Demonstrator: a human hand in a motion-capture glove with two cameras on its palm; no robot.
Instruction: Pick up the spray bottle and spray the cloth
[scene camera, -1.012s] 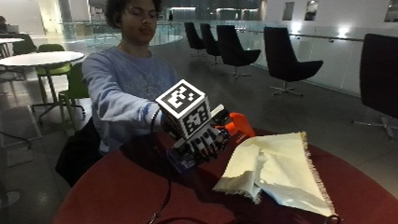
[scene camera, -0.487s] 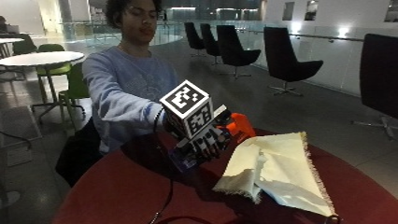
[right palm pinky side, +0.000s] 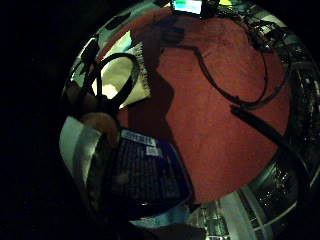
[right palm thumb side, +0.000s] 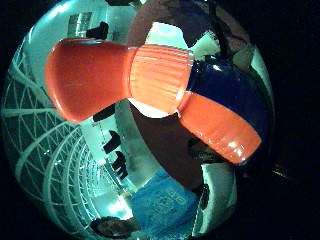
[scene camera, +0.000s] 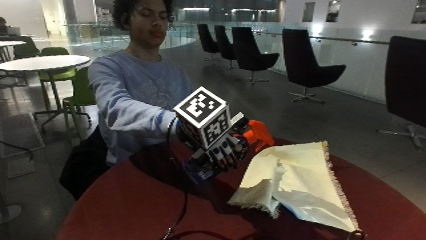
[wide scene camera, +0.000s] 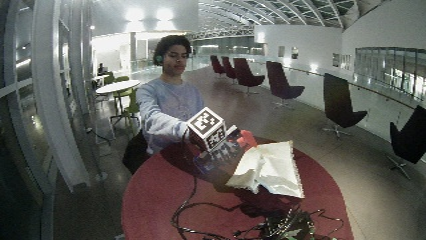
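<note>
Your right hand (scene camera: 223, 150) had its grip wrapped around the spray bottle (scene camera: 256, 134), lifted off the red surface (scene camera: 133, 210); nozzle needed aiming at the cloth (scene camera: 296, 180), at 4 o'clock, before squeezing.

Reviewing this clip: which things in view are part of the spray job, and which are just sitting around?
Part of the job:
spray bottle, orange head, blue body, gripped in the gloved right hand
cream cloth, crumpled on the red table

Just lying about:
black cables on the table
black chairs behind
white table with green chairs
</note>
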